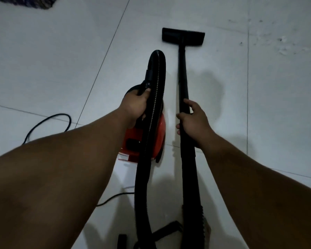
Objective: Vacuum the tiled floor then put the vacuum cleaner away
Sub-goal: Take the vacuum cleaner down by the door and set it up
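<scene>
A red canister vacuum cleaner hangs or stands just below my left hand, which is shut on its black handle at the top. Its black ribbed hose arches up from the body and runs down past my left forearm. My right hand is closed around the black wand. The wand runs forward to the flat black floor nozzle, which rests on the pale tiled floor.
A black power cord loops on the tiles at the left and trails under my left arm. Dark fabric lies at the top left corner. Small black attachment parts sit at the bottom. Scuff marks show at right.
</scene>
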